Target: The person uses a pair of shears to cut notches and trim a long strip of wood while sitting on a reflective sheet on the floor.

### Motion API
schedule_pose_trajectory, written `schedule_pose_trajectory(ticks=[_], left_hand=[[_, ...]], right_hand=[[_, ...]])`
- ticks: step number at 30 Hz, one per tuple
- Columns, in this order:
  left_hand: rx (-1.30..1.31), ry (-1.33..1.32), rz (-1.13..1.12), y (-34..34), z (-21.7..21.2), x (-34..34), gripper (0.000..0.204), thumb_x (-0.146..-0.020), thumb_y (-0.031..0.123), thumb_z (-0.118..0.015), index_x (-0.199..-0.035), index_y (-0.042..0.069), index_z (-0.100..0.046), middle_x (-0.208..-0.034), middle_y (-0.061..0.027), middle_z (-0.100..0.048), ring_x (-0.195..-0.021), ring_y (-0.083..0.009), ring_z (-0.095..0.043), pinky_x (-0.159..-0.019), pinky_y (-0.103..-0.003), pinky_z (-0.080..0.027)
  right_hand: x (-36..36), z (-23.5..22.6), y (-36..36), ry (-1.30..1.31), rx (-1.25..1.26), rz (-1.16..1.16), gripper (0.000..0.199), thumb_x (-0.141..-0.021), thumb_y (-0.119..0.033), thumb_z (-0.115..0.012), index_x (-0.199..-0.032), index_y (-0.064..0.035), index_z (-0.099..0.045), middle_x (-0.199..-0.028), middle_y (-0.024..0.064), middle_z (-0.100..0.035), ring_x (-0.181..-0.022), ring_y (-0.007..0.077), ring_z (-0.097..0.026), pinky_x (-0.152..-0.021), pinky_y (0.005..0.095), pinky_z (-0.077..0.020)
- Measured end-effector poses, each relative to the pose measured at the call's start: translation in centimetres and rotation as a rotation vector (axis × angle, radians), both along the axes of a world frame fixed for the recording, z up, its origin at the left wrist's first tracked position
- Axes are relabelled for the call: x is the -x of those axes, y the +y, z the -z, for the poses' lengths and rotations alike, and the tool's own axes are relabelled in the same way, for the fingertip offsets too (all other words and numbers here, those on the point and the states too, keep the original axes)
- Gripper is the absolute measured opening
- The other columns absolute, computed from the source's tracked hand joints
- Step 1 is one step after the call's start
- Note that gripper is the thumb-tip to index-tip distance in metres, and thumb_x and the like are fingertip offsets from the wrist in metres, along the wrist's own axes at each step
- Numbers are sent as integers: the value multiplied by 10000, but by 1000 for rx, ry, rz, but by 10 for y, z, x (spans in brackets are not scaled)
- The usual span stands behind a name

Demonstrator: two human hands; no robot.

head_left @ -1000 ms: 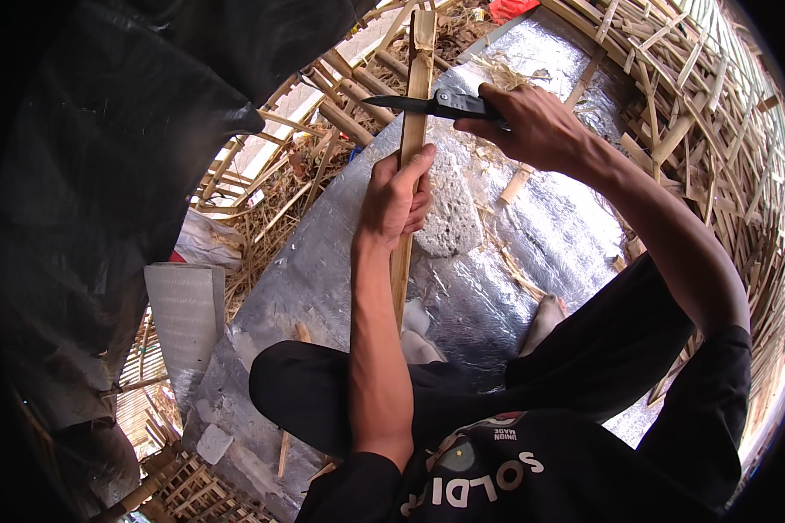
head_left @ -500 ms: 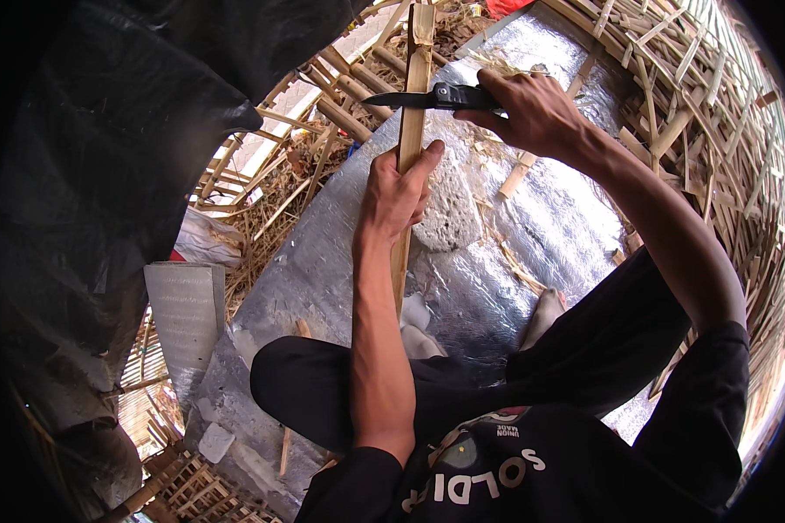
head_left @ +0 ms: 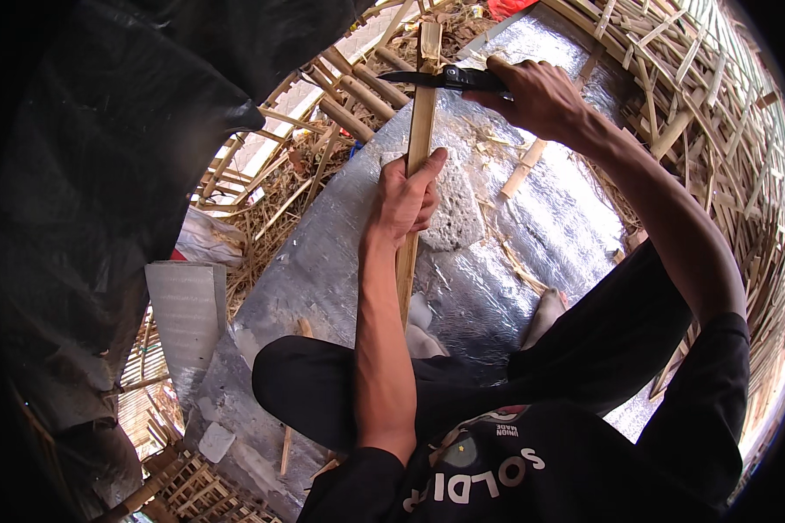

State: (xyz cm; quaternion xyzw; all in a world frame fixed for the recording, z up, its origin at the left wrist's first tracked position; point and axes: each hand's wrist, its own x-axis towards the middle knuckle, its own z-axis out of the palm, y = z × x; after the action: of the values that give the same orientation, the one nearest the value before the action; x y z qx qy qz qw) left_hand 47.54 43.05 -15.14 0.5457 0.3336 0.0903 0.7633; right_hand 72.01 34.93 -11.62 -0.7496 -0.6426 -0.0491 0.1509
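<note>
Left hand (head_left: 407, 196): fingers wrapped round bamboo slat (head_left: 422, 120), over pitted block (head_left: 455, 215). Right hand (head_left: 542, 98) beyond: fingers closed on folding knife (head_left: 471, 79), blade across slat near far end. That end looks roughly pared; cutting seems partway, lower stretch plain.

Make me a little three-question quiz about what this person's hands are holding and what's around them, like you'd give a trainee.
1. True or false: the left hand grips the strip.
2. Choose one. The knife is in: A, the left hand; B, the right hand; C, neither hand.
3. Fill the gap: the pale, pitted block lies on a shiny ____ sheet.

Key: 1 true; 2 B; 3 silver.
</note>
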Motion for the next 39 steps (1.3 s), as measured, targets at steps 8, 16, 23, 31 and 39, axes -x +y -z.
schedule_pose_trajectory(ticks=[8, 16, 23, 31, 39], left_hand=[[49, -1, -44, 6, 7, 1, 459, -958, 404, -673, -662, 171, -412, -482, 83, -282, -341, -32, -269, -331, -246, -171], [51, 38, 1, -3, 14, -9, 435, -953, 381, -683, -670, 184, -417, -487, 99, -279, -350, -23, -260, -331, -240, -170], [-30, 119, -53, -1, 17, -18, 376, -955, 346, -686, -716, 152, -470, -501, 93, -323, -371, -25, -301, -337, -243, -200], [-568, 269, -97, 4, 41, -19, 508, -964, 430, -643, -729, -16, -586, -592, -85, -529, -570, -168, -479, -570, -406, -428], [-614, 189, -196, -10, 25, -29, 641, -1030, 541, -469, -778, -36, -586, -585, -121, -460, -573, -208, -456, -584, -415, -398]], right_hand=[[25, 12, -6, 62, -36, -212, 499, -943, -588, -593, -944, -92, -647, -549, 57, -589, -407, 214, -534, -399, 384, -413], [-14, 29, 0, 4, -67, -59, 518, -959, -594, -559, -901, -82, -611, -504, 56, -524, -372, 188, -487, -392, 389, -417], [-18, 27, 2, -203, -127, 9, 456, -965, -536, -587, -977, -80, -596, -642, 101, -651, -435, 231, -581, -411, 391, -466], [36, 17, 0, 367, 258, 296, 597, -979, -630, -502, -870, -55, -619, -500, 12, -483, -385, 127, -406, -377, 361, -346], [45, 21, 0, 566, -5, 270, 638, -974, -670, -475, -775, -65, -514, -531, 16, -437, -438, 128, -371, -435, 379, -342]])
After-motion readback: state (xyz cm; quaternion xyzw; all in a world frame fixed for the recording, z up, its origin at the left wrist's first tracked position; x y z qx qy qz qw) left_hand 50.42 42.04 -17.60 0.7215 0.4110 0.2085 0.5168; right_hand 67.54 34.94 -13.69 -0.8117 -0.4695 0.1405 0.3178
